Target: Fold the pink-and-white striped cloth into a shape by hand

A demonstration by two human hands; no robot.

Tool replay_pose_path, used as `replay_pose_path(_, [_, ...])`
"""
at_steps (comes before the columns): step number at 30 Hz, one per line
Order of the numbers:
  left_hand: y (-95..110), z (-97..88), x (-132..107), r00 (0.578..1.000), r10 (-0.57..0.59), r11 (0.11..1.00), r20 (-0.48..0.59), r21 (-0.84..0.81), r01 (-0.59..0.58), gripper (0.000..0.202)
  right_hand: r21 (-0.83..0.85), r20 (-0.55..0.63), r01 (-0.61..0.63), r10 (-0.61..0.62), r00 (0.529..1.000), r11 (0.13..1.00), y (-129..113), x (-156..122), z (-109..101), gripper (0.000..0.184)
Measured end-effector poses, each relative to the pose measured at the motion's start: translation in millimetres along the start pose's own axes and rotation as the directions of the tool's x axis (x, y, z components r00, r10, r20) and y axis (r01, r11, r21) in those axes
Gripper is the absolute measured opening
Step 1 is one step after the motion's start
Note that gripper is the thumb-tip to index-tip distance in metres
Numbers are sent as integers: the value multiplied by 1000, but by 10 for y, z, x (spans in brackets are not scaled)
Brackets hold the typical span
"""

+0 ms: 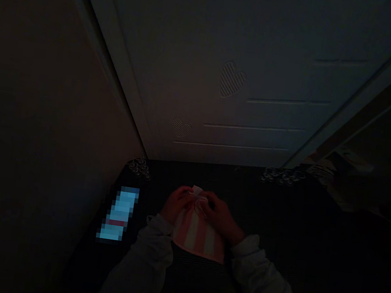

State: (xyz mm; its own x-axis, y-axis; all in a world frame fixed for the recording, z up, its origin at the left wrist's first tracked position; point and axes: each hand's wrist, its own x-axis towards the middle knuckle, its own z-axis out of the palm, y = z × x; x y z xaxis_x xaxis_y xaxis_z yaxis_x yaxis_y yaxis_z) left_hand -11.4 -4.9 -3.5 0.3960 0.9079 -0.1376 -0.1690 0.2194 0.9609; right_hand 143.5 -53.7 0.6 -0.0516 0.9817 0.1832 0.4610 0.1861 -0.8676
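A pink-and-white striped cloth (200, 239) hangs or lies spread below my two hands, narrowing towards its gathered top. My left hand (177, 204) pinches the left side of that top, fingers bent. From the other side my right hand (220, 215) closes on the gathered part, thumb and fingers close together. Between the hands there is a pale, loop-like shape, too dark to make out. The light is very dim, so the fingertips are partly lost in shadow.
A lit, blurred-out screen (118, 215) lies to the left on the dark surface (209, 173). Small shiny rings are heaped at the back left (139, 166) and back right (282, 176). Behind stands a pale door (203, 36) with heart patterns.
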Motion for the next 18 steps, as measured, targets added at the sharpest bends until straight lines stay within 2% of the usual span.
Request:
replay_pose_path(7, [4, 1, 3, 999, -38, 999, -20, -24, 37, 26, -47, -37, -32, 30, 999, 998, 36, 18, 13, 22])
replay_pose_path(12, [-1, -5, 10, 998, -35, 997, -55, -66, 32, 24, -11, -80, -46, 45, 996, 999, 38, 16, 5, 19])
replay_pose_path(18, [-1, -5, 11, 998, -53, 994, -35, -94, 50, 26, -23, -110, -28, 26, 994, 999, 9, 8, 0, 16])
